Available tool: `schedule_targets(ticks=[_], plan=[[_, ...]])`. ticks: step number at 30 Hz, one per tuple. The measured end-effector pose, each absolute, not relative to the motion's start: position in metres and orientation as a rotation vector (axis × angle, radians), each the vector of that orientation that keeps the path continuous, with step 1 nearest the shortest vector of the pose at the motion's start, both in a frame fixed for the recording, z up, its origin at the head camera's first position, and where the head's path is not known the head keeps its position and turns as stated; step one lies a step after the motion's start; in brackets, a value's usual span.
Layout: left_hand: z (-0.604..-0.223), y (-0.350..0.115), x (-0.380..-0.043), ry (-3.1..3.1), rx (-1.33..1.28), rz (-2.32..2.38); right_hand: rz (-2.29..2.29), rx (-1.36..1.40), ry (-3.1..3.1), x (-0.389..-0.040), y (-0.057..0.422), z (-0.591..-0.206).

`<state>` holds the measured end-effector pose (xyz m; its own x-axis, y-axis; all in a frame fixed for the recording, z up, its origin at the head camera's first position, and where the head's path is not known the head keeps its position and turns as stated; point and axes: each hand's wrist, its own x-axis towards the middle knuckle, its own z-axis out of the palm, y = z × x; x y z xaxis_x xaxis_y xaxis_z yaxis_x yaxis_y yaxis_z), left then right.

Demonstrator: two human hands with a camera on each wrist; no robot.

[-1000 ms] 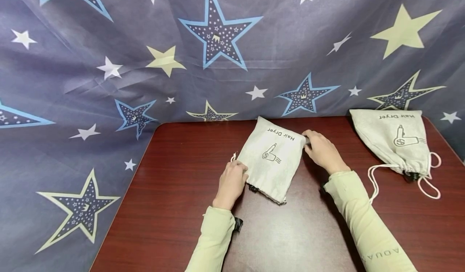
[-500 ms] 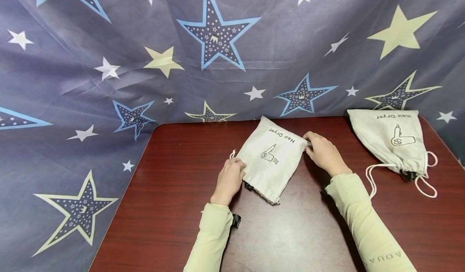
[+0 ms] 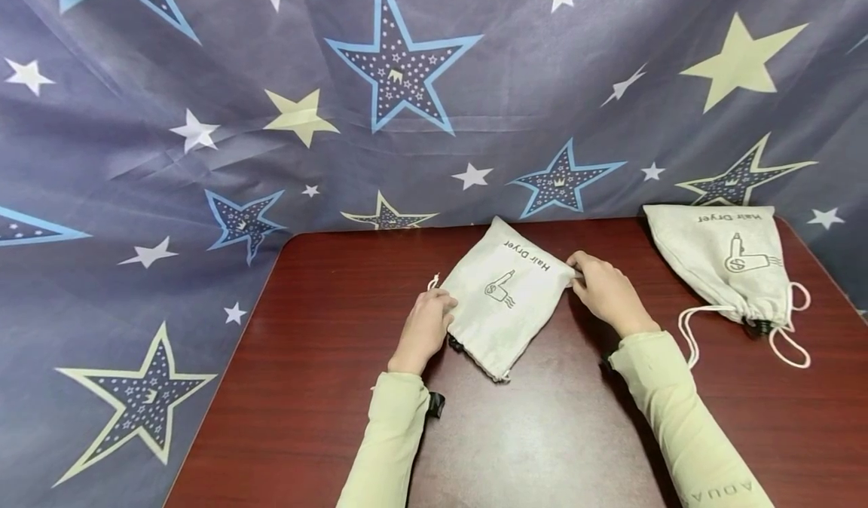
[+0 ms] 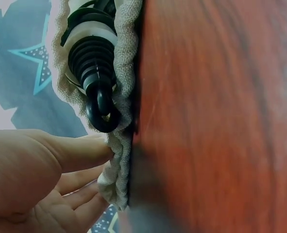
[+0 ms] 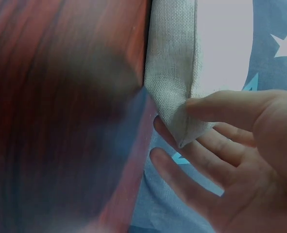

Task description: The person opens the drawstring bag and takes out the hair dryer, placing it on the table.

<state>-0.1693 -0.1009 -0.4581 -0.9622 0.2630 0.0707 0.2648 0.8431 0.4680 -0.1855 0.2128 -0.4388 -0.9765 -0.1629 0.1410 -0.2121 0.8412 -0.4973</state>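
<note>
A pale cloth drawstring bag (image 3: 508,297) printed "Hair Dryer" lies slanted on the table, its mouth toward the person. My left hand (image 3: 423,325) pinches the bag's edge beside the mouth, thumb (image 4: 85,151) on the near side of the cloth. Inside the open mouth, the left wrist view shows a black ribbed cord sleeve with a hanging loop (image 4: 95,73); the rest of that object is hidden in the bag. At the opposite corner, my right hand (image 3: 608,291) pinches the cloth between thumb and fingers, with the corner tip (image 5: 181,141) poking out.
Another "Hair Dryer" bag (image 3: 725,259) lies at the table's back right, its white cords (image 3: 688,331) spread loosely and something black at its mouth. A starry curtain (image 3: 420,154) hangs behind the reddish-brown table (image 3: 325,357). A drawstring end (image 3: 434,282) sticks out near my left hand.
The bag between my hands has turned clockwise a little, its mouth end swinging left and its far end right. My left hand has shifted slightly left with it. The head view has drifted slightly.
</note>
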Motion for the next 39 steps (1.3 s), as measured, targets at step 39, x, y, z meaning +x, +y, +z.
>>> schedule_targets(ticks=[39], plan=[[-0.466,-0.101,-0.199,-3.025,-0.402,-0.824,0.798,0.273,-2.871,-0.154,0.217,-0.441]])
